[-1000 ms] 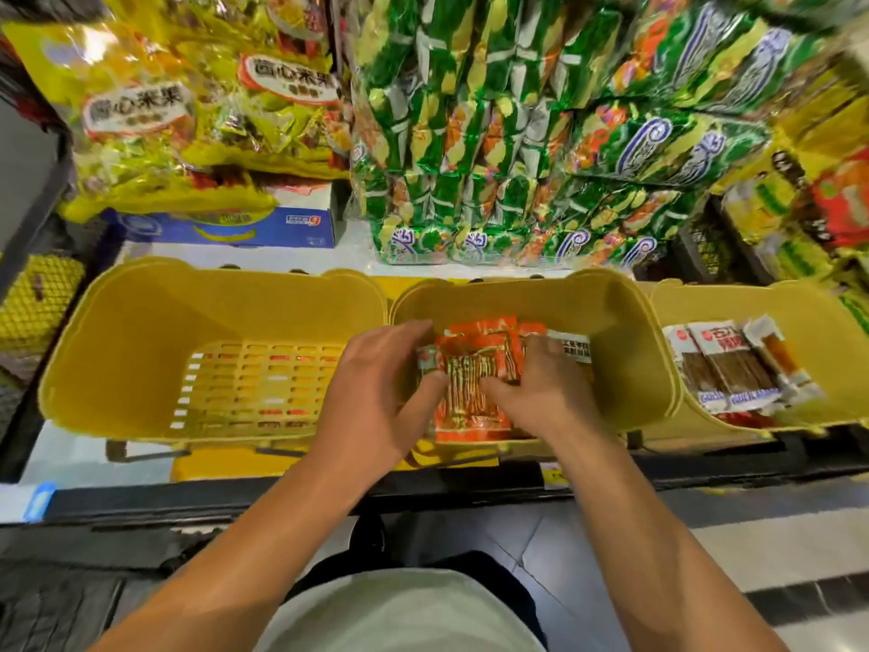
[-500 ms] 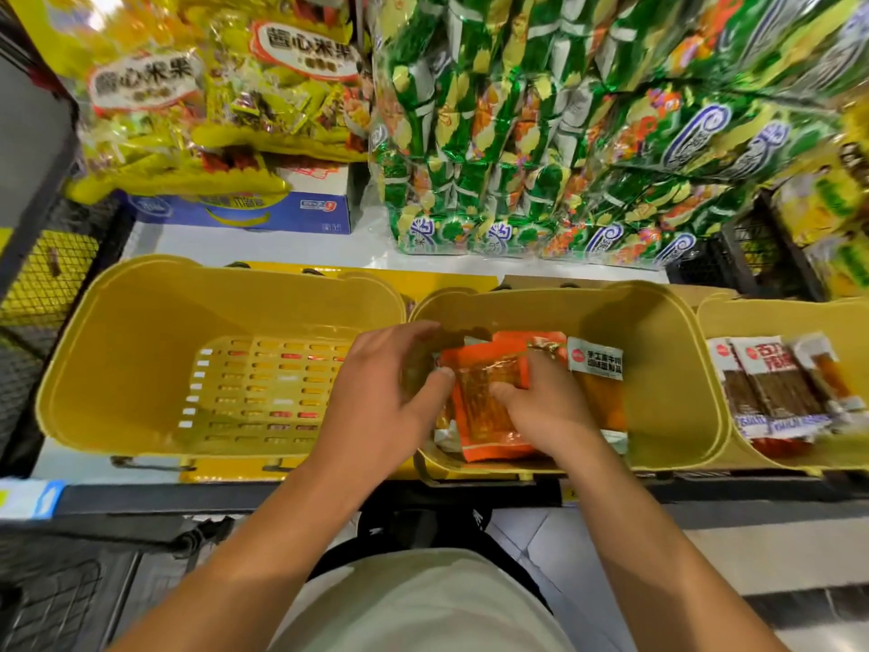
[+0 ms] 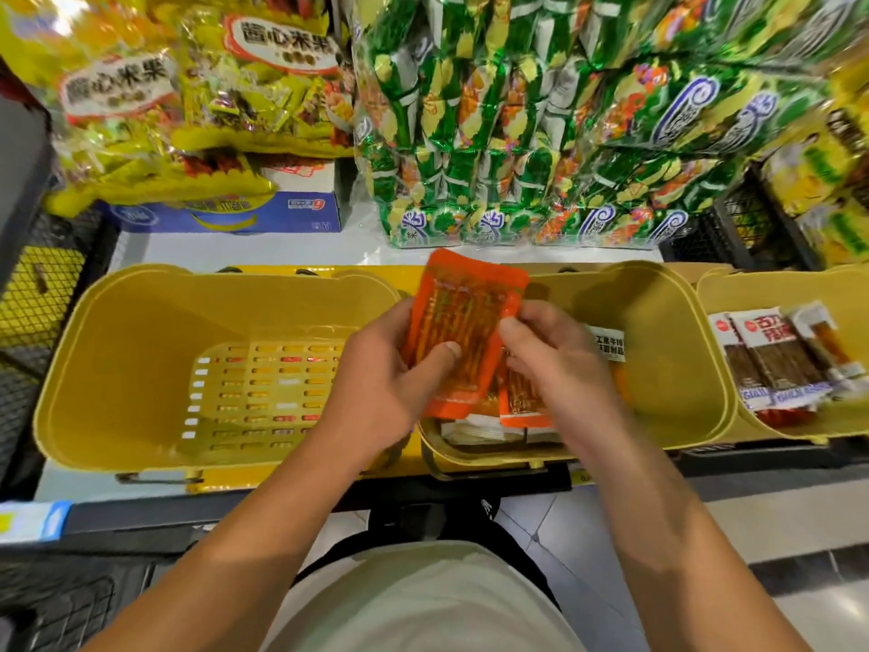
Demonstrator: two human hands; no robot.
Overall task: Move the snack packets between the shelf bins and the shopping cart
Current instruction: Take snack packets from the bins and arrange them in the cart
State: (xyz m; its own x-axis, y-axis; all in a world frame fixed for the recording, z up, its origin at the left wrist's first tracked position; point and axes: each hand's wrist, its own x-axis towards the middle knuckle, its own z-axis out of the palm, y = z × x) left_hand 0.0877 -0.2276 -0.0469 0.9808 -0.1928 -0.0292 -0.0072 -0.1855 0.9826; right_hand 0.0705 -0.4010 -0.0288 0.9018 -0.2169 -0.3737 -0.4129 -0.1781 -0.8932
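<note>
Hands (image 3: 470, 369) around orange packet (image 3: 463, 322)

- The single head view looked steeply down and forward, close above both hands.
- Beyond the hands, shelf bins (image 3: 141, 350) filled the frame.

Orange packet (image 3: 463, 322) (striped window); yellow bins (image 3: 141, 331); green-and-yellow patterned bags (image 3: 541, 134); blue box (image 3: 225, 214).

Both forearms are extending forward, converging. The left hand (image 3: 390, 383) is gripping with thumb pressing on top; the right hand (image 3: 559, 369) is pinching with curled fingers.
</note>
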